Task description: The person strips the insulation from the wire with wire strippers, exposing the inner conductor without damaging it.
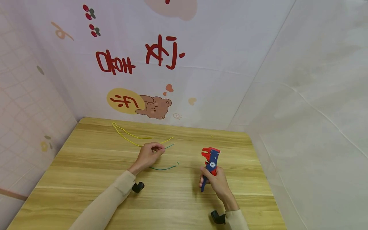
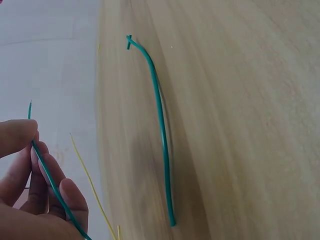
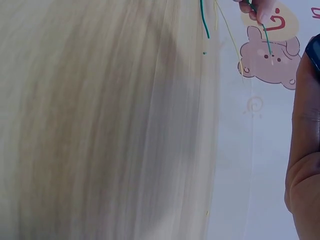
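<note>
Thumb and fingertips of my left hand (image 1: 149, 156) pinch a green wire (image 2: 57, 192) near its end. A short thin bare tip sticks out past the green sleeve, pointing right and away in the head view. Below that hand, a second length of green wire (image 2: 161, 125) lies on the table, slightly bent, with a small green offcut (image 1: 178, 163) by its far end. My right hand (image 1: 218, 184) grips the handles of a red and blue wire stripper (image 1: 213, 157), its red head upward. In the right wrist view only a dark bit of the tool shows.
A looped yellow wire (image 1: 126, 132) lies behind the left hand on the wooden table (image 1: 178, 198). One tiny yellow scrap (image 1: 212, 136) sits near the back edge. Printed fabric walls (image 1: 212, 92) stand behind and at both sides. Black wrist cameras (image 1: 138, 187) jut from both sleeves.
</note>
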